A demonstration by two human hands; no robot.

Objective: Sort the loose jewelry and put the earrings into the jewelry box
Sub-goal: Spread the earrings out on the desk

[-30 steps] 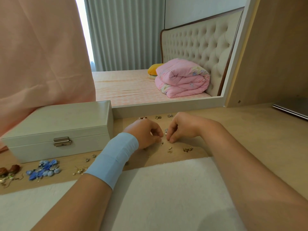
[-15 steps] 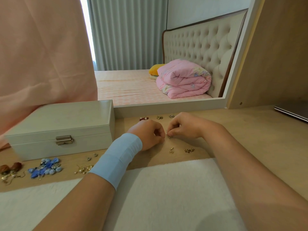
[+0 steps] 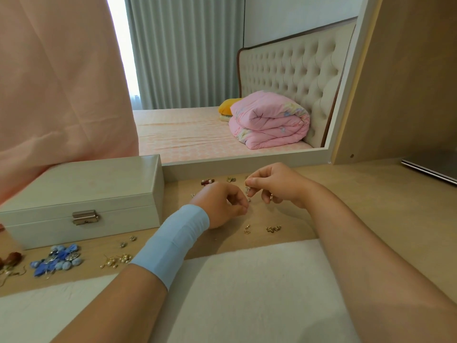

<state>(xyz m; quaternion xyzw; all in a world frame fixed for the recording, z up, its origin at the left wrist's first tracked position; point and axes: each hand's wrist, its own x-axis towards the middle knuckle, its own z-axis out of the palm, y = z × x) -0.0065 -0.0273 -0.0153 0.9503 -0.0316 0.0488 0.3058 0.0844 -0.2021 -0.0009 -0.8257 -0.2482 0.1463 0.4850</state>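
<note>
The right hand (image 3: 278, 186) is raised just above the table (image 3: 371, 206), with thumb and forefinger closed in a pinch on a small pale earring (image 3: 247, 189); its remaining fingers are curled under the palm. The left hand (image 3: 221, 206) sits directly beside it, lower and to the left, fingers curled inward with the fingertips (image 3: 244, 206) at the lower end of the same earring; whether they grip it or only touch it cannot be determined. A light blue wristband (image 3: 173, 241) covers the left wrist. The jewelry box (image 3: 81, 194) stands on the table well to the left of both hands, lid down, its metal latch (image 3: 85, 217) facing the person. Loose items lie on the table surface: two small gold pieces (image 3: 247, 229) and (image 3: 273, 229) just in front of the hands, a red piece (image 3: 207, 181) and a dull metallic piece (image 3: 231, 179) behind them, a small pair (image 3: 127, 241) and a gold cluster with pearls (image 3: 116, 259) in front of the box, and a blue beaded piece (image 3: 57, 259) further left. A white mat (image 3: 247, 288) covers the near edge of the table under both forearms
</note>
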